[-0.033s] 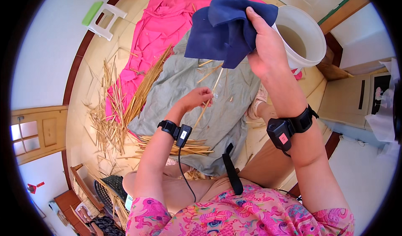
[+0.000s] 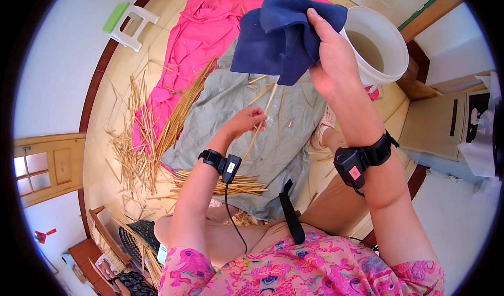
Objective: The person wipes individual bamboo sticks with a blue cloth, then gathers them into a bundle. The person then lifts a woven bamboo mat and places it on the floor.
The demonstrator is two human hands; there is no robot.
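My right hand (image 2: 334, 57) grips a dark blue cloth (image 2: 291, 36), its thumb pressed on top and its other fingers hidden behind the folds. A thin pale straw stalk (image 2: 271, 99) slants up to the cloth's lower edge; whether its upper end is wrapped in the cloth is hidden. Lower down, my left hand (image 2: 247, 122) is closed around that stalk, whose bottom end points toward my knees. Beneath both hands a grey-green cloth (image 2: 210, 107) is spread, with a few short stalk pieces on it. A small clear plastic scrap (image 2: 270, 120) shows beside my left fingers.
A white bucket (image 2: 397, 60) holding murky liquid stands by my right hand. Bundled stalks (image 2: 186, 107) lie at left along a pink cloth (image 2: 202, 33), more stalks (image 2: 226, 183) before my knees. A green-and-white stool (image 2: 131, 25) stands far left. Another person (image 2: 131, 283) shows lower left.
My left hand and the stalk have shifted very slightly. The blue cloth and my right hand are almost where they were.
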